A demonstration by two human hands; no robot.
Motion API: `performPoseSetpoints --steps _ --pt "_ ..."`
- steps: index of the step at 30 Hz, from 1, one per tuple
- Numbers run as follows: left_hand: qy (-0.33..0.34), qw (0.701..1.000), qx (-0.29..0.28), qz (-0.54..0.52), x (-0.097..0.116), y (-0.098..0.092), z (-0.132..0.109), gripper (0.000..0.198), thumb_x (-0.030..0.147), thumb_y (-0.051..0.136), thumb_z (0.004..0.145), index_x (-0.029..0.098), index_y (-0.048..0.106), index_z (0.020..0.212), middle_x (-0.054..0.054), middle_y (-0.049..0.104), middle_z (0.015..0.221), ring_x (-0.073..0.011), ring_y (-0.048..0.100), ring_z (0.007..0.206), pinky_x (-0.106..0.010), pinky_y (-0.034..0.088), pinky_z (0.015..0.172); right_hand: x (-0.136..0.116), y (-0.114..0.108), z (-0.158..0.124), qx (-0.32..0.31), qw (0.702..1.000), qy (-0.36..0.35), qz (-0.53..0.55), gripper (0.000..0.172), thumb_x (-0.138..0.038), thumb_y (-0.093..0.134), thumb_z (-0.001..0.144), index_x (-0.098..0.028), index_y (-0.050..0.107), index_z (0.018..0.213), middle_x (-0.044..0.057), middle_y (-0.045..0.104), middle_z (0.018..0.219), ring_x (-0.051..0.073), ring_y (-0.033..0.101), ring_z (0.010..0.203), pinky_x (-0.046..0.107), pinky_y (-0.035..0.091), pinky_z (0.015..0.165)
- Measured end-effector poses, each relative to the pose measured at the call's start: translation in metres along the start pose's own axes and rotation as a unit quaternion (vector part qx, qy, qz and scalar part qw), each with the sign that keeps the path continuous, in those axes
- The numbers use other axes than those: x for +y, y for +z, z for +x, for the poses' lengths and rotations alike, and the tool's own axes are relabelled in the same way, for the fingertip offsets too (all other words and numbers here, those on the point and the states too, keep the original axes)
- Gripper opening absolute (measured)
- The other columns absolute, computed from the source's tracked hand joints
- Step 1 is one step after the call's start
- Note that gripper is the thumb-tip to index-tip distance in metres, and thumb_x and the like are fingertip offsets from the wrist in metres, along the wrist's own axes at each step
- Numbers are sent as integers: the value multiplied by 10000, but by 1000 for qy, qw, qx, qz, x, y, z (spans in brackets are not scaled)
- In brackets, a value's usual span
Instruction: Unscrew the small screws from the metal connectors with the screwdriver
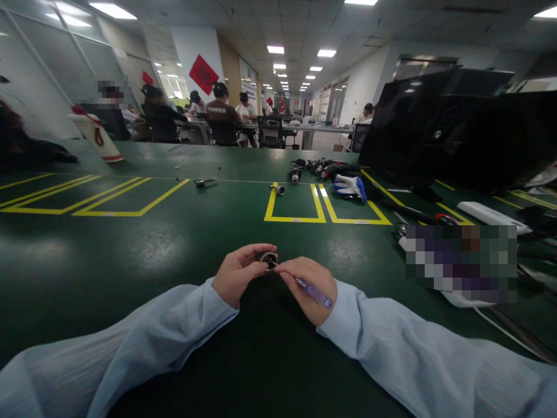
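My left hand (239, 271) is closed around a small round metal part (268, 258) with a hollow face turned toward me. Between the fingers of my right hand (308, 284) is a screwdriver (315, 292) with a clear purple handle. Its thin shaft points left into the hollow of the metal part; what the tip touches is too small to tell. Both hands are held close together above the green table (174, 255). Fingers hide much of the metal part's outside.
Beyond my hands lie a small metal cylinder (278, 189), a dark part with a thin shaft (204, 182), gloves (350, 187) and a cluster of dark tools (322, 167). A paper cup (98, 136) stands back left, black monitors (435, 128) at right. Several people sit farther off.
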State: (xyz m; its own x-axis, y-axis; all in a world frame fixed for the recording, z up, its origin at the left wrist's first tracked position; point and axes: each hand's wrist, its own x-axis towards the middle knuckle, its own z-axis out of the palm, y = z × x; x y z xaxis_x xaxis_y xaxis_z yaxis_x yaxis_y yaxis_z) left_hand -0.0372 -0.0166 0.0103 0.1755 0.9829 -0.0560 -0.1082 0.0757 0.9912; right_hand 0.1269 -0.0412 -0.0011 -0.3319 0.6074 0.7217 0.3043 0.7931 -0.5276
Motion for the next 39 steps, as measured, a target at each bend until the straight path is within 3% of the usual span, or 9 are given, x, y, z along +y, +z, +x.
performPoseSetpoints --steps 9,21,39 --pt "5 1000 5 16 1 1 -2 317 135 659 574 127 648 891 -94 659 958 -252 592 936 -359 495 783 3 1 0 -14 998 -27 -63 197 -130 442 822 -164 602 932 86 662 854 161 601 789 302 497 713" --pt "22 998 8 54 4 4 1 248 162 679 548 120 648 791 -56 681 769 -188 637 732 -321 525 701 2 5 -2 -12 996 -42 -80 167 -141 444 825 -148 590 906 87 658 843 157 586 784 288 489 712" --pt "26 998 8 64 1 4 2 222 124 644 570 124 658 792 -56 692 783 -190 646 759 -311 514 746 -1 6 -3 -24 992 -66 -102 165 -153 445 833 -160 576 933 74 650 852 157 579 767 285 493 689"
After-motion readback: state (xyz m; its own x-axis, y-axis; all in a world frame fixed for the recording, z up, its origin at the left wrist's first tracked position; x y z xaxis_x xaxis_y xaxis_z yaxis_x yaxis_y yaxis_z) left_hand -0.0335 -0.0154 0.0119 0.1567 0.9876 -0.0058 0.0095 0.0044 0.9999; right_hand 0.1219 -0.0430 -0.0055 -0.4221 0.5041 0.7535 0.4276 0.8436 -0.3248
